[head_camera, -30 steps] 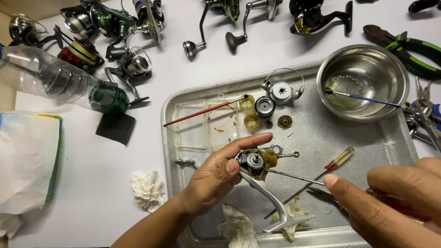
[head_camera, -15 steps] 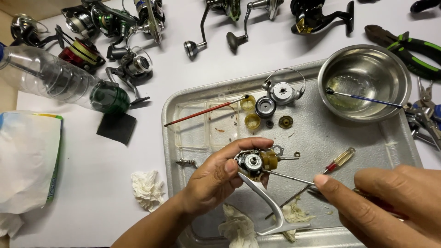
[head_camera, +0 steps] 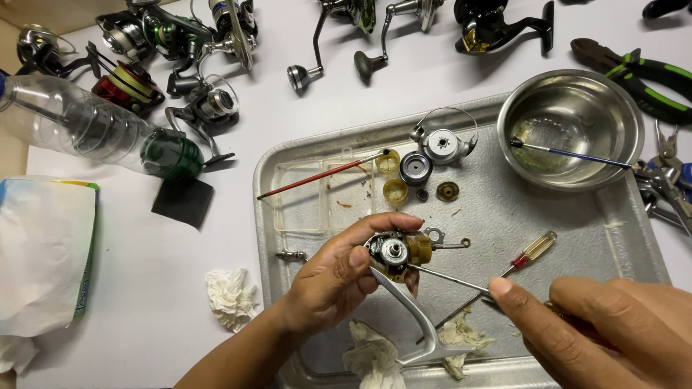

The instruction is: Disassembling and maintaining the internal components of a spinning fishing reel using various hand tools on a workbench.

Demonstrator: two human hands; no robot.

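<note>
Tissue (head_camera: 371,358) lies crumpled at the tray's (head_camera: 634,238) near rim, partly cut off by the frame edge. Just above it the left hand (head_camera: 331,277) closes its grip on an opened reel body (head_camera: 395,253), thumb and fingers around the greasy housing, the pale reel foot pointing down toward the near rim; the palm hides the body's far side. The right hand (head_camera: 613,338), cut off at the lower right corner, pinches a thin tool (head_camera: 447,278) whose tip meets the reel body; its handle is buried in the fingers and cannot be made out. A screwdriver (head_camera: 522,257) lies just behind. Farther back on the tray rest small reel parts (head_camera: 432,155) and a red brush (head_camera: 324,176). A steel bowl (head_camera: 569,130) holds another brush. More reels (head_camera: 202,101) crowd the counter's (head_camera: 144,288) far edge, several cropped.
</note>
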